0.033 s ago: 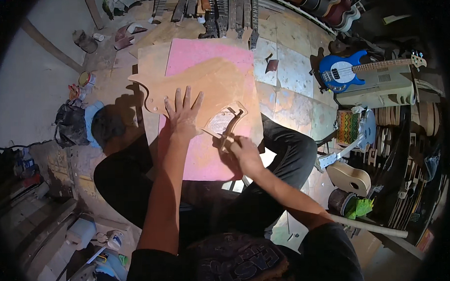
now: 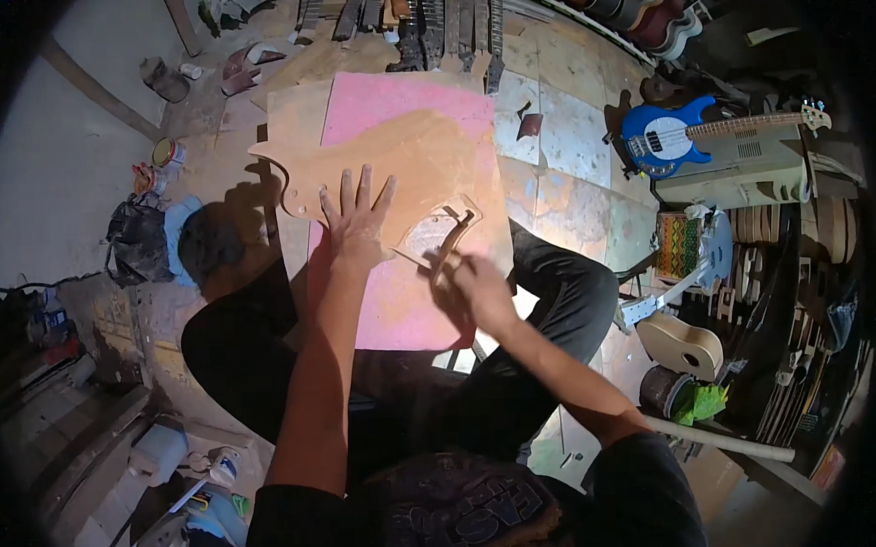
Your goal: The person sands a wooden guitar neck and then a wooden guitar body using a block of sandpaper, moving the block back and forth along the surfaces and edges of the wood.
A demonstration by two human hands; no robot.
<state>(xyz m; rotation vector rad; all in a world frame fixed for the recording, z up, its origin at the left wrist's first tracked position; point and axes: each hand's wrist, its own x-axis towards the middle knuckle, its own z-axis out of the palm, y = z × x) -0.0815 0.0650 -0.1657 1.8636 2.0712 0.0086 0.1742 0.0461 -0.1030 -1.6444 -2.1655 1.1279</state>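
A tan wooden guitar body (image 2: 414,149) lies flat on a pink-topped board (image 2: 387,319) over my lap. Several small holes mark its left end, and a recessed cavity (image 2: 427,237) is cut near its lower right. My left hand (image 2: 359,223) presses on the body, fingers spread and palm down. At the curved lower-right edge, close to the cavity, my right hand (image 2: 482,293) is closed with its fingers bent. Motion smears those fingers, and what they hold against the edge cannot be made out.
A blue bass guitar (image 2: 670,138) leans on a pale box at the right. Below it lies an unfinished acoustic guitar body (image 2: 680,347) beside a dark bucket (image 2: 662,389). Guitar necks (image 2: 439,27) lie beyond the board. A black bag (image 2: 136,241) sits at the left.
My right hand has shifted slightly along the curved edge and is more blurred. My left hand and the guitar body stay in place.
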